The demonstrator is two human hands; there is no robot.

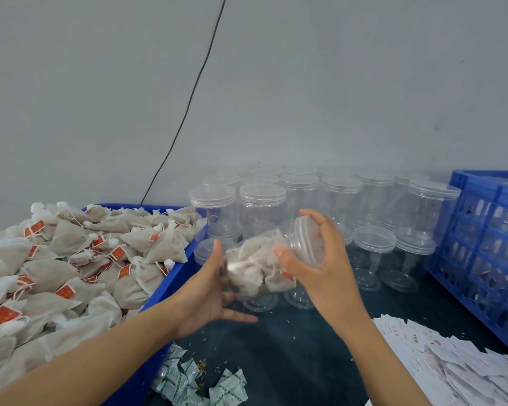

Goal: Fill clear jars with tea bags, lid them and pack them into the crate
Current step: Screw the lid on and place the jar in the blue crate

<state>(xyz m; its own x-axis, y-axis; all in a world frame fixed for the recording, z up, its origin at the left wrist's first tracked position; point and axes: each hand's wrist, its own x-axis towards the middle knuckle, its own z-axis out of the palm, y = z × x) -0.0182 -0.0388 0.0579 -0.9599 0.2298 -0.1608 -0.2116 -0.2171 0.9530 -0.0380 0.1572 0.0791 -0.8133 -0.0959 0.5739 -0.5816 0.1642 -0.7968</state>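
A clear jar [254, 266] stuffed with tea bags is held tilted above the dark table, its mouth pointing up and right. My left hand [210, 291] cups its bottom end with straight, spread fingers. My right hand [320, 260] grips the clear lid [305, 244] at the jar's mouth, thumb and fingers curled round it. A big heap of beige tea bags [71, 265] with red tags fills the blue bin [170, 282] on the left. The blue crate [487, 247] stands at the right, holding filled jars.
Several empty lidded clear jars [299, 194] stand along the wall behind my hands. White-green sachets [200, 382] lie near the front edge, and a spread of white paper labels [452, 364] covers the front right. A black cable [188, 106] hangs down the wall.
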